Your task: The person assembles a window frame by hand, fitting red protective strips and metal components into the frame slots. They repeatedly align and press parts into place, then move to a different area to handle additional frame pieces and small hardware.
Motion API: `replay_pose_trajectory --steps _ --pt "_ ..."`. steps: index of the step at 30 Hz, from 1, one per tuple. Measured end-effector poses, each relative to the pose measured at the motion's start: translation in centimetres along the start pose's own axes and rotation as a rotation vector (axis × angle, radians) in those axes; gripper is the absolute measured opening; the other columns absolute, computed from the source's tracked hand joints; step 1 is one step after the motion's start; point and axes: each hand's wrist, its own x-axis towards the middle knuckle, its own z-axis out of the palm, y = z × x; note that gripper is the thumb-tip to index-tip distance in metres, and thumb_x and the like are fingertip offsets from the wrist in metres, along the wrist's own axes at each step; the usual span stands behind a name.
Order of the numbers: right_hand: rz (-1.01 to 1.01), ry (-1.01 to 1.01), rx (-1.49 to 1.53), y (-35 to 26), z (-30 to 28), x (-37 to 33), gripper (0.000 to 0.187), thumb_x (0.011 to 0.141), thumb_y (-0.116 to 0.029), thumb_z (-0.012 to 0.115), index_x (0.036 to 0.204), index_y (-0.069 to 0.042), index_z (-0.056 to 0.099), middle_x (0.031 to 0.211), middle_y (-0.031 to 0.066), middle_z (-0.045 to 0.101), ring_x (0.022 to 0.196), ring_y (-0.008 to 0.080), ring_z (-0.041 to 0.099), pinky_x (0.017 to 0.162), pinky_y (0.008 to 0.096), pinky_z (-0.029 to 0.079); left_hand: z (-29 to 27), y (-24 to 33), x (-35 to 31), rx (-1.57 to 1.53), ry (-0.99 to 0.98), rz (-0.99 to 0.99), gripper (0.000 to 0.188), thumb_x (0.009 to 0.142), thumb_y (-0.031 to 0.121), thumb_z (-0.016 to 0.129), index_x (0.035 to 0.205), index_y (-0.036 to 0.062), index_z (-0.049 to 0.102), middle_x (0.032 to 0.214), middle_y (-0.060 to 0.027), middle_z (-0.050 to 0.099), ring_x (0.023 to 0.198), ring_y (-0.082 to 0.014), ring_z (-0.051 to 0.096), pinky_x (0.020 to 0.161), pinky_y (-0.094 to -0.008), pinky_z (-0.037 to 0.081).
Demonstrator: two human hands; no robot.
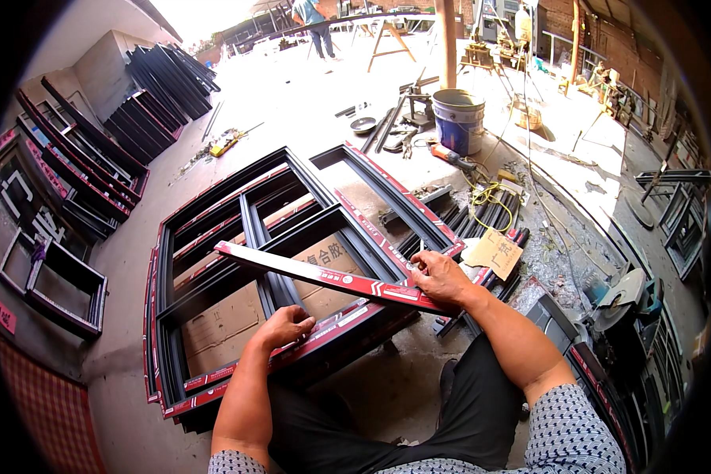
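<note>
A long black metal bar with red-and-white film [324,276] lies slantwise over a stack of black window frames [288,158]. Its near right end passes under my right hand [442,278], whose curled fingers grip it. A short, thin white stick [422,246] pokes up between those fingers; its kind is unclear. My left hand [286,325] is at the near rail of the top frame, just below the bar, fingers curled together. Whether anything sits in that pinch is hidden. Brown cardboard [225,328] shows through the frame openings.
Dark profiles [490,217] and a cardboard piece [494,253] lie right of the frames. Beyond stand a bucket [457,122] and an orange-and-black power tool [450,156], with cables nearby. More frames [95,170] lean at left. Another person [314,28] stands far off.
</note>
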Motion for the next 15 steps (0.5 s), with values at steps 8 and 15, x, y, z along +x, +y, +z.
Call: replay_pose_trajectory --steps 8,15 --pt "0.02 -0.007 -0.001 0.31 0.09 0.07 0.046 0.097 -0.031 0.068 0.127 0.003 0.067 0.119 0.0253 0.072 0.112 0.0397 0.071 0.101 0.0461 0.054 -0.02 0.86 -0.44 -0.002 -0.008 0.006 0.045 0.104 0.036 0.069 0.121 -0.0057 0.071 0.104 -0.0117 0.078 0.093 -0.018 0.072 0.089 -0.0342 0.058" --pt "0.019 -0.017 -0.003 -0.03 0.0 -0.06 0.044 0.097 -0.031 0.068 0.126 0.002 0.067 0.116 0.0253 0.072 0.111 0.0404 0.071 0.1 0.0466 0.054 0.07 0.53 -0.31 0.004 0.007 0.012 0.045 0.104 0.036 0.069 0.121 -0.0053 0.071 0.103 -0.0118 0.078 0.093 -0.0187 0.073 0.089 -0.035 0.058"
